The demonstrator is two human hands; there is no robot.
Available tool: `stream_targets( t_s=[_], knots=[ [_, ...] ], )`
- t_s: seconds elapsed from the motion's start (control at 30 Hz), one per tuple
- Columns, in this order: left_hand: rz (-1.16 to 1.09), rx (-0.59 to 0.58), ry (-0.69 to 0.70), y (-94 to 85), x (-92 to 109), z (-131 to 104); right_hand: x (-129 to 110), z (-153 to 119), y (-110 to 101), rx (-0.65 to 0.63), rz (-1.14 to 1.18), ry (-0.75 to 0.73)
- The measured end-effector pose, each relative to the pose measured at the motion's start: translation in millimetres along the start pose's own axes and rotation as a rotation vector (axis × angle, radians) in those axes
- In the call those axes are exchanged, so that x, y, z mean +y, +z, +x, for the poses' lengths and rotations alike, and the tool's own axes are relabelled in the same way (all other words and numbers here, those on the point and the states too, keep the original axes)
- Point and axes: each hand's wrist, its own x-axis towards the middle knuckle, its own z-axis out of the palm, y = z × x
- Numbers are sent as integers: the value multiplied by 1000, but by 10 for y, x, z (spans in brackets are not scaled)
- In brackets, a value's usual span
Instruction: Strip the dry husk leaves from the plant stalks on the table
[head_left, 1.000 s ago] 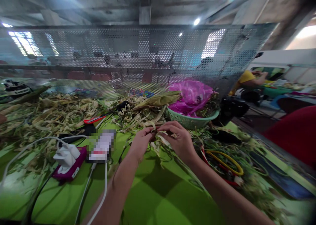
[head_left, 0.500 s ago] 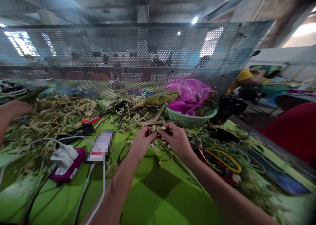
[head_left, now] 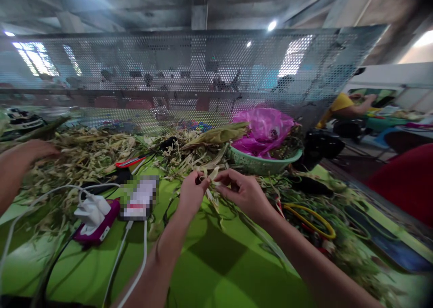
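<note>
Over the green table (head_left: 216,276) my two hands meet at a small bundle of pale corn husk strips (head_left: 213,197). My left hand (head_left: 193,191) pinches the bundle between thumb and fingers. With thumb and forefinger pressed together, my right hand (head_left: 244,191) grips a husk strip at the bundle's right side. Loose husk ends stick up between the hands and hang below them. Just behind lies a larger dry corn husk (head_left: 216,135) on a heap of husk pieces.
A green basket (head_left: 264,164) holds a pink plastic bag (head_left: 265,130). On the left are a phone (head_left: 140,199), a purple power strip (head_left: 96,231), a red cutter (head_left: 130,162) and another person's hand (head_left: 39,151). Yellow-handled pliers (head_left: 313,220) lie right. A perforated metal screen (head_left: 169,73) stands behind.
My right hand has drawn slightly away from my left, and the husk ends now spread more between them. The other person's hand at left has come further into view. The view has shifted slightly.
</note>
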Motion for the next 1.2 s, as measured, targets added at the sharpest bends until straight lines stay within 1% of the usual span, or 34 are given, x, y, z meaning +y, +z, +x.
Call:
stream_targets(
  t_s=[0.07,0.17,0.2,0.27,0.37,0.43,0.5,0.6,0.63,0.7,0.83,1.0,1.07,1.2],
  knots=[
    [100,-45,94,3,22,-31,-13,-3,18,-14,70,26],
    [165,-174,277,21,52,-74,3,21,15,-1,189,102],
    [175,-207,312,29,57,-81,11,33,9,7,235,124],
    [188,-253,335,47,58,-85,20,55,-5,19,323,144],
    [182,-299,314,67,56,-76,19,73,-17,8,410,164],
    [161,-304,271,71,61,-68,19,76,-12,6,465,177],
    [98,-292,213,68,73,-60,28,77,1,44,529,175],
    [-66,-278,151,56,99,-53,54,81,27,146,591,182],
    [-113,-277,143,51,105,-53,64,84,36,162,587,198],
    [-159,-278,133,42,107,-50,80,92,49,152,550,251],
    [-132,-294,126,40,81,-39,114,107,62,140,485,357],
    [-108,-358,178,58,72,-39,167,117,67,140,569,406],
    [-98,-367,179,63,71,-41,170,114,65,166,616,427],
    [-115,-402,115,65,58,-39,130,104,55,262,752,428]
  ],
)
